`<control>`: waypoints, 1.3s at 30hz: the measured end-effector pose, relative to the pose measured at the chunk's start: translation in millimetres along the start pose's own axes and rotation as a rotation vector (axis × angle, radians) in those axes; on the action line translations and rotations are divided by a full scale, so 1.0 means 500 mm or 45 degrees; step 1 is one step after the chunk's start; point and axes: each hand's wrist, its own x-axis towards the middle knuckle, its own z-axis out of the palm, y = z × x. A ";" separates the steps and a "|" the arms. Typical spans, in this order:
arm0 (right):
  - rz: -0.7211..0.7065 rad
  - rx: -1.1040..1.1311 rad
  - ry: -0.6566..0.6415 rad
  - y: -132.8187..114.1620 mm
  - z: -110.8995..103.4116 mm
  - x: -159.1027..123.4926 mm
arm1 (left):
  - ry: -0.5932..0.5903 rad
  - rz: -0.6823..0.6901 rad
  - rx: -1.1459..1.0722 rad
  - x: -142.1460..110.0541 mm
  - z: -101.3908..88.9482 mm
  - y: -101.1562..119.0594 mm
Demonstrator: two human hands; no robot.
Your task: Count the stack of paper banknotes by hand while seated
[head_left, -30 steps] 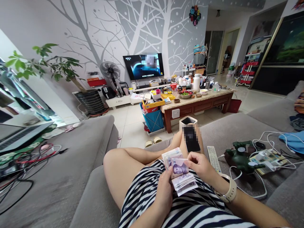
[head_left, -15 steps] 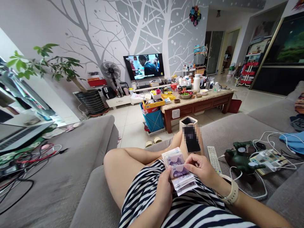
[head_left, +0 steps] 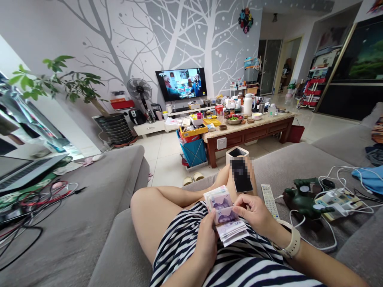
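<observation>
A fanned stack of purple banknotes, marked 5, lies over my lap on the striped cloth. My left hand is closed round the notes from the left, its thumb pressing near their middle. At their right side, my right hand pinches the edge of one banknote between thumb and fingertips. The lower notes splay out below that note. Just beyond the hands, a dark phone, partly pixelated, rests on my leg. A pale watch sits on my right wrist.
On the sofa to the right are a remote control, a dark green figure and a power strip with white cables. Tangled cables lie at left. Ahead stands a cluttered coffee table.
Both hands and the banknotes stay almost exactly where they were. The picture on the television has changed.
</observation>
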 end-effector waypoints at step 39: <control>-0.073 0.048 -0.131 -0.012 -0.003 -0.002 | 0.074 -0.014 0.002 -0.011 0.019 0.011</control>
